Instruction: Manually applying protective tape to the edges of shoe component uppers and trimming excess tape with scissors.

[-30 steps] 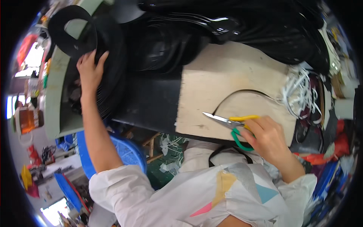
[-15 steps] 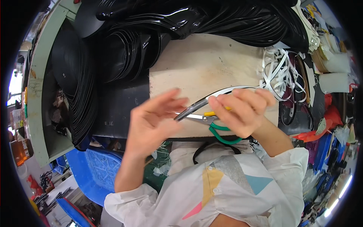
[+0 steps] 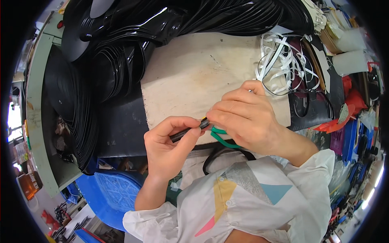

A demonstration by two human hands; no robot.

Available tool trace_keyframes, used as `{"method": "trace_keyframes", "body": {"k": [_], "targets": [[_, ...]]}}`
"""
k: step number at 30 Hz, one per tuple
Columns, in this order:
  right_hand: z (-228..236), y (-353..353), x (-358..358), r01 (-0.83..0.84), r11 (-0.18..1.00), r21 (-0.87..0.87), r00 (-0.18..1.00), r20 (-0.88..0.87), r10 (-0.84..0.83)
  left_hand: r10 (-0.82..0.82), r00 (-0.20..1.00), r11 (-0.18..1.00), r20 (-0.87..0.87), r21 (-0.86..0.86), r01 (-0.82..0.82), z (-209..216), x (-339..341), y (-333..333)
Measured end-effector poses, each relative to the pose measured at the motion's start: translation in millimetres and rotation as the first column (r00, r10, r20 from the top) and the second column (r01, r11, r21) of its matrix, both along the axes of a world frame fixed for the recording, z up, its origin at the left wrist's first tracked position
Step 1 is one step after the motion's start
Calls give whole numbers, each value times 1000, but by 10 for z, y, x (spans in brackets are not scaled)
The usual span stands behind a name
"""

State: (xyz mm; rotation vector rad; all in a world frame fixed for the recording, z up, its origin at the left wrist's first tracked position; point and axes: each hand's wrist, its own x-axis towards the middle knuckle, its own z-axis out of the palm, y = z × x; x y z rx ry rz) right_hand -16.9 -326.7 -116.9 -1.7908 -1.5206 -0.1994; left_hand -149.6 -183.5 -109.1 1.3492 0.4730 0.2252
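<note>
My left hand pinches a narrow black strip between thumb and forefinger. One end of the strip sticks out under the left palm side. Close against it, my right hand is closed on the same strip, its fingertips near the left thumb. A white band shows above the right knuckles and leads toward a tangle of white ribbons; how it joins the strip is hidden. Under the right hand lie scissors with green handles, their blades covered by the hands.
A beige board lies on the black tabletop. Stacks of glossy black sheets line the back and left. A blue plastic basket stands at lower left. Red plastic hangs at the right edge.
My left hand, open and blurred before, has closed on the strip. Both hands have come together, and the strip's long curve is now mostly hidden. The whole view has shifted slightly.
</note>
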Motion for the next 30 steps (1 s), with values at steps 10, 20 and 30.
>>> {"method": "trace_keyframes", "body": {"k": [10, 20, 30], "targets": [[-55, -244, 385, 274, 961, 26, 901, -356, -247, 125, 991, 984, -47, 135, -118, -19, -55, 94], [-89, -1013, 1237, 654, 739, 161, 725, 147, -673, 234, 972, 971, 35, -52, -232, -59, -167, 433], [99, -1572, 1735, 494, 846, 199, 629, 591, -506, 458, 796, 886, 397, -127, -446, 496, -766, 1464]]}}
